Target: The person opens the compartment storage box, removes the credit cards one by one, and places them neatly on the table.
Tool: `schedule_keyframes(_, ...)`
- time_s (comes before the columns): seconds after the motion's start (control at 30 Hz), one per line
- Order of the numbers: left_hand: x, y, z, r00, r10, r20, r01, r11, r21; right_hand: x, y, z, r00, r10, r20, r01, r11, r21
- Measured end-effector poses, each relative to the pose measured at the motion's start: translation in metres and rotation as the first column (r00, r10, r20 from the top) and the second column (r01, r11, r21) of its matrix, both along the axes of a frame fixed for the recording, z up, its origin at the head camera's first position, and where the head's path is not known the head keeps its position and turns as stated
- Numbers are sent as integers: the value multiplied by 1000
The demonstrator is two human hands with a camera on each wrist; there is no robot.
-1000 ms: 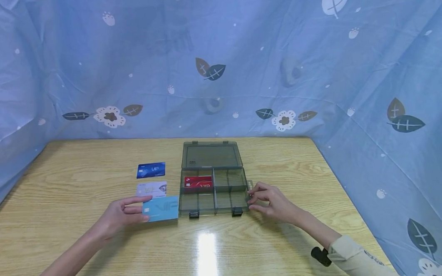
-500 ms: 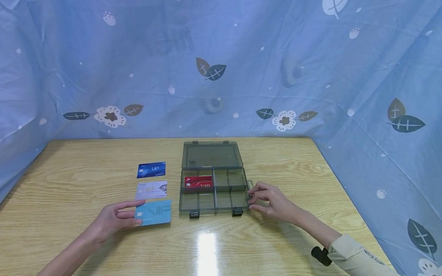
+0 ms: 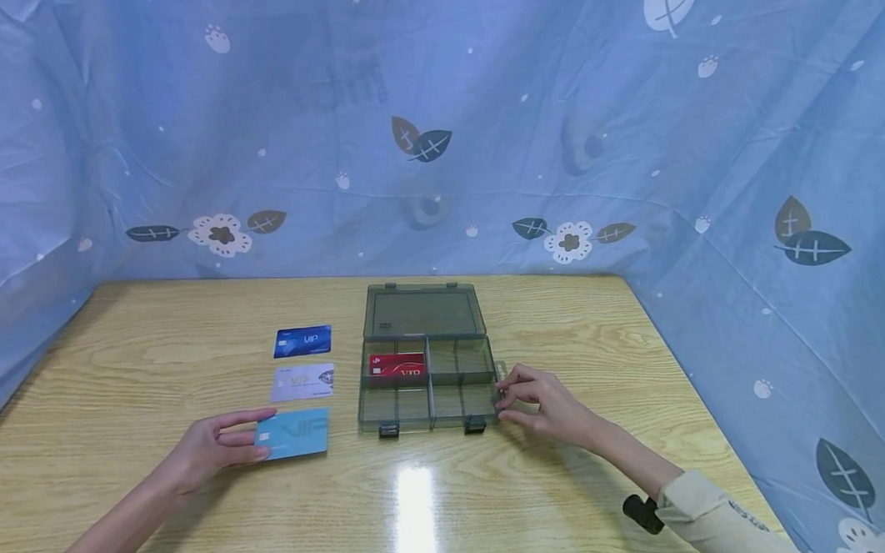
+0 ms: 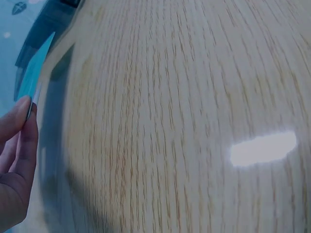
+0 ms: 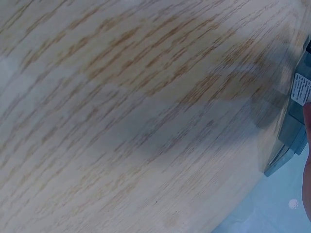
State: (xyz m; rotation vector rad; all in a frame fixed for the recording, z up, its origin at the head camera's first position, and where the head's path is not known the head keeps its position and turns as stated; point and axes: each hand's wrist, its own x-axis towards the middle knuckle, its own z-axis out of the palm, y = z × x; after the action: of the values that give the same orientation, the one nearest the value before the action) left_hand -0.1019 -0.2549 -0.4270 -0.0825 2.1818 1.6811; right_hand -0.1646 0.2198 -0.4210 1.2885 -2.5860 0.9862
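My left hand (image 3: 211, 451) pinches a light blue VIP card (image 3: 295, 434) by its left end, between thumb and fingers. In the left wrist view the card (image 4: 36, 70) is tilted above the table. At the right side of an open grey see-through compartment box (image 3: 392, 406), my right hand (image 3: 543, 405) holds the box's edge with bent fingers. Only a strip of that hand shows in the right wrist view, against the box side with a white label (image 5: 302, 89). A red VIP card (image 3: 397, 364) lies in the box's back left compartment.
A dark blue VIP card (image 3: 302, 341) and a silver-white VIP card (image 3: 302, 382) lie left of the box, one behind the other. The box's lid (image 3: 423, 311) is folded back. A blue patterned cloth (image 3: 435, 126) hangs behind the wooden table (image 3: 191, 348).
My left hand has moved left and slightly toward me with the light blue card, away from the box and off the silver-white card. The right hand has stayed put.
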Motion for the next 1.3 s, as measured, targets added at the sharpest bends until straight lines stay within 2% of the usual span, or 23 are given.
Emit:
schedule_keyframes(0.1, 0, -1, 1, 1000, 11, 6, -11, 999, -42, 0, 0, -1, 1000, 3, -10, -3, 1000, -4)
schedule_keyframes(0.3, -4, -1, -1, 1000, 26, 11, -26, 998, -65, 0, 0, -1, 1000, 1, -12, -1, 1000, -7)
schedule_keyframes(0.5, -8, 0, -4, 999, -14, -41, 13, 999, -31, 0, 0, -2, 1000, -4, -16, 4, 1000, -7)
schedule_keyframes(0.63, -10, 2, -2, 998, -25, -50, 23, 999, -37, 0, 0, -3, 1000, -6, -15, 6, 1000, -5)
schedule_keyframes(0.83, -11, 6, 0, 998, -28, -64, 20, 992, -128, 0, 0, -3, 1000, -6, -9, 6, 1000, -3)
schedule_keyframes(0.97, -12, 10, 1, 991, -52, -126, 26, 979, -202, 0, 0, -3, 1000, 2, -15, -2, 1000, -9)
schedule_keyframes(1.1, -11, 14, 1, 977, -76, -201, 11, 951, -308, -1, 0, -3, 1000, 5, -14, -5, 1000, -15)
schedule_keyframes(1.3, -11, 17, 0, 973, -81, -217, 8, 947, -321, -1, 0, -3, 1000, 1, -9, -1, 1000, -21)
